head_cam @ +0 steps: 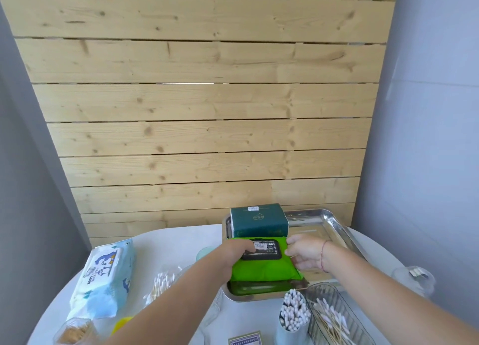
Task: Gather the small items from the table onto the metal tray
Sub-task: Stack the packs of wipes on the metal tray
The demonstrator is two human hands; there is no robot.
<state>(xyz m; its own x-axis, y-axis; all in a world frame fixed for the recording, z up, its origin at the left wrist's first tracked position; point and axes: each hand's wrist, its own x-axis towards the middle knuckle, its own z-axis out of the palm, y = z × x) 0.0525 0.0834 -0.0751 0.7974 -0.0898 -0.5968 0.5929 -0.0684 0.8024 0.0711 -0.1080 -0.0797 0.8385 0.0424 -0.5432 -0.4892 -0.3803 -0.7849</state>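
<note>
Setting green pack (261, 269) into tray (334, 225), gripped by left hand (237, 251) and right hand (304, 254); release judged next, then blue pack (103, 277) fetched.

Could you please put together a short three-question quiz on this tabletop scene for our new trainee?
1. True or false: the green wipes pack lies in the metal tray.
2. Which hand is on its black lid: A left hand, B right hand?
3. Fill in: the blue-and-white wipes pack lies on the ____.

Key: 1 true; 2 A; 3 table.
</note>
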